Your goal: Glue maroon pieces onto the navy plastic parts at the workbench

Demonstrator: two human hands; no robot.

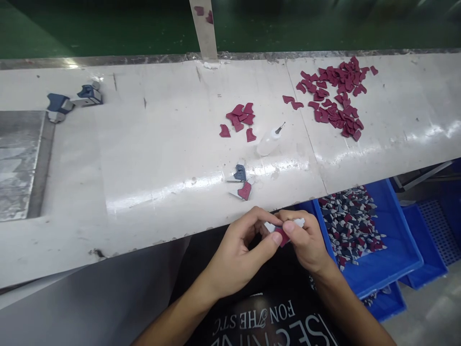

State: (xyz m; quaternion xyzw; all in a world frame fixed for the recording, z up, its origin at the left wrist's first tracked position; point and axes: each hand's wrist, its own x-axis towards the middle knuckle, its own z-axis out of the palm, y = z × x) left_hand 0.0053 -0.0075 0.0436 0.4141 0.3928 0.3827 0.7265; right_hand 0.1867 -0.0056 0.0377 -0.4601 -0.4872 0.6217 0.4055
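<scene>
Between both hands, just off the bench's front edge, is a small white and maroon plastic part (282, 236). My left hand (248, 245) pinches its left side, thumb on the maroon face. On its right side my right hand (304, 238) grips it, thumb on top; fingers hide much of it. On the bench ahead lie a navy-and-white part (240, 172) and a maroon-and-white part (245, 191), close together. Behind them a translucent bottle (268, 142) with a thin metal tip stands tilted in view. Several loose maroon pieces (237, 117) lie farther back.
A large pile of maroon pieces (342, 79) spreads at the back right. Below the bench on the right, a blue bin (392, 250) holds many mixed parts. At the left are navy-and-white blocks (90, 93) and a metal plate (18, 168). The white bench (162, 144) has a curved front edge.
</scene>
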